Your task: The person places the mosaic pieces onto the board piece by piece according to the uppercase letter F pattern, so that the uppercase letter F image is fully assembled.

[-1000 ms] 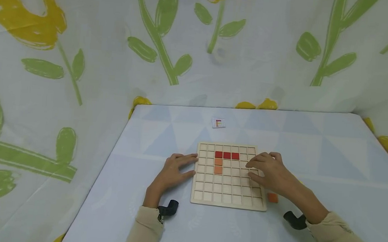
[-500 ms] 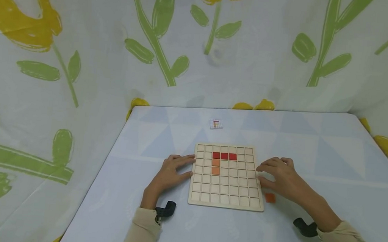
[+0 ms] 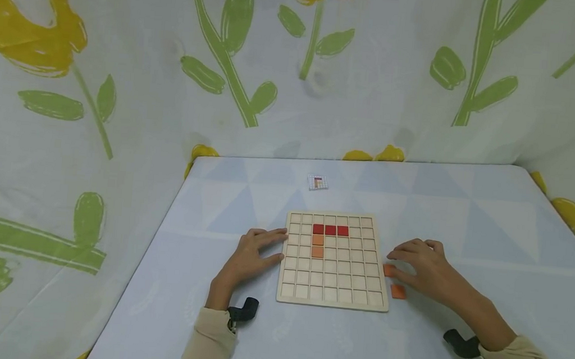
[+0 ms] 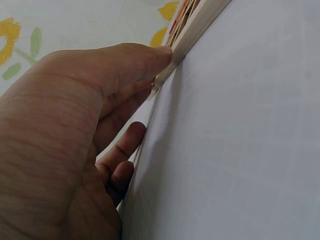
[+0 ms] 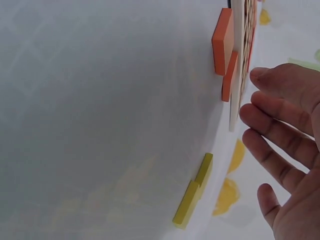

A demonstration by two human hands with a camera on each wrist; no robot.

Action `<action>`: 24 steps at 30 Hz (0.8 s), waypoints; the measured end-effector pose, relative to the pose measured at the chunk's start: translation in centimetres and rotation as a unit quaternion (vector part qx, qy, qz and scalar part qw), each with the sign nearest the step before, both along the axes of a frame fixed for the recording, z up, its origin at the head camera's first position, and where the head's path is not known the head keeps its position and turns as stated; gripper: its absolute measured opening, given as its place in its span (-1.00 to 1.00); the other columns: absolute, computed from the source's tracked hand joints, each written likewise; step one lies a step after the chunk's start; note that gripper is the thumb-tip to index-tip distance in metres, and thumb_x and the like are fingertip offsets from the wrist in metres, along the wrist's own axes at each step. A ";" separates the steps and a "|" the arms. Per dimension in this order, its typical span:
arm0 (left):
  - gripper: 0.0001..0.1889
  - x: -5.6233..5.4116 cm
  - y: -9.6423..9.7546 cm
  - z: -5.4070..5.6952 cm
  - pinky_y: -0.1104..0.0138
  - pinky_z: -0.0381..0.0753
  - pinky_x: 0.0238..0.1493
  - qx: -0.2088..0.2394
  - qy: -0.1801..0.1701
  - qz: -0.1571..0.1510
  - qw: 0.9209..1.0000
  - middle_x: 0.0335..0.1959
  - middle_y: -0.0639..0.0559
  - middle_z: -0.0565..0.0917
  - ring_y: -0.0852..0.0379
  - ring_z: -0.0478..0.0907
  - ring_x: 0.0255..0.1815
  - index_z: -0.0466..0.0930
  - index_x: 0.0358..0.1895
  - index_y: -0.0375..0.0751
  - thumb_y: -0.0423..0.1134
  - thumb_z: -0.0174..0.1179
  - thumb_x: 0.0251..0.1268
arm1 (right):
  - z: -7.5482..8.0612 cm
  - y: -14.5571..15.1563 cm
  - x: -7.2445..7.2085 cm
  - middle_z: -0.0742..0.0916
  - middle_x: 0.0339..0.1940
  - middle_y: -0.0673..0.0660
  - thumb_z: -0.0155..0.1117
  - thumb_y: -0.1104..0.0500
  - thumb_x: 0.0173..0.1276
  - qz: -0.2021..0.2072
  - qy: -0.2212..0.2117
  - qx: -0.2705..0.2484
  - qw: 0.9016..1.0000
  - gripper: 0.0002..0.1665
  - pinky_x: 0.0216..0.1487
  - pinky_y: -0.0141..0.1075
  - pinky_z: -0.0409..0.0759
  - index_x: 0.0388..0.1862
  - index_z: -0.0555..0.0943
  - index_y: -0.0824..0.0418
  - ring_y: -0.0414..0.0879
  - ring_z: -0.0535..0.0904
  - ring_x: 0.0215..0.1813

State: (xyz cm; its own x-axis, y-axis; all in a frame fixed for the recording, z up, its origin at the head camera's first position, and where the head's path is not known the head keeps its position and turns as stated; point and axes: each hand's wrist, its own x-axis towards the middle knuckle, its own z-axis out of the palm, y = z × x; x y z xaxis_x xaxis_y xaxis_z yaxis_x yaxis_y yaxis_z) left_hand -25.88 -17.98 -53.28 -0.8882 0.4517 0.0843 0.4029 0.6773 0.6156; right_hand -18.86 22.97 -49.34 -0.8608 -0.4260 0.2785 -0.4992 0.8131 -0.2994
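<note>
A pale wooden grid board [image 3: 329, 304] lies flat on the table. In its grid sit a row of red tiles [image 3: 331, 229] and, under the row's left end, two orange tiles [image 3: 317, 245]. My left hand [image 3: 248, 257] rests against the board's left edge, thumb and fingertips touching it; the left wrist view shows the thumb [image 4: 150, 57] on the rim. Just off the board's right side, my right hand [image 3: 424, 269] hovers with spread, loosely bent fingers and nothing between them. Beneath and beside it lie two loose orange tiles [image 3: 398, 292] [image 5: 223, 42].
Two yellow tiles [image 5: 192, 192] lie on the table in the right wrist view, hidden by the hand in the head view. A small printed pattern card [image 3: 317, 182] lies behind the board. A flower-printed cloth [image 3: 375, 96] hangs behind the table.
My right hand has moved right, from above the board to beside it, and a second loose orange tile now shows by its thumb. The left hand stays at the board's edge.
</note>
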 end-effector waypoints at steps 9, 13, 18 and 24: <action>-0.50 -0.2 -0.2 -0.2 -0.01 0.21 0.29 0.002 0.005 -0.001 1.000 0.41 0.48 0.38 0.04 0.28 0.34 0.53 0.37 0.22 0.05 0.27 0.37 | -0.4 0.1 -0.1 0.72 -0.13 -0.03 0.62 0.15 0.07 -0.001 -0.028 0.005 1.000 -0.67 0.12 0.21 0.21 -0.14 0.77 0.07 0.05 0.57 0.04; -0.50 -0.2 -0.2 -0.1 -0.01 0.21 0.29 0.001 0.008 -0.004 1.000 0.41 0.47 0.38 0.04 0.29 0.34 0.53 0.37 0.21 0.04 0.27 0.37 | -0.6 0.1 -0.2 0.73 -0.13 -0.02 0.61 0.14 0.07 -0.001 -0.036 0.018 0.999 -0.68 0.11 0.23 0.21 -0.16 0.77 0.05 0.06 0.57 0.04; -0.50 -0.2 -0.1 0.2 -0.02 0.20 0.30 0.002 0.006 -0.006 1.000 0.41 0.43 0.39 0.01 0.29 0.35 0.53 0.37 0.18 0.04 0.27 0.37 | -0.6 -0.1 -0.3 0.74 -0.16 -0.02 0.62 0.16 0.05 0.001 -0.027 0.027 0.999 -0.70 0.09 0.23 0.24 -0.19 0.77 0.04 0.06 0.58 0.01; -0.49 -0.1 0.1 0.3 -0.05 0.18 0.31 0.005 0.001 -0.007 1.000 0.42 0.40 0.40 -0.01 0.28 0.35 0.53 0.37 0.16 0.04 0.27 0.37 | -0.4 0.0 -0.4 0.73 -0.18 -0.03 0.60 0.17 0.07 -0.002 -0.025 0.027 0.999 -0.74 0.09 0.25 0.24 -0.22 0.77 0.04 0.05 0.58 0.00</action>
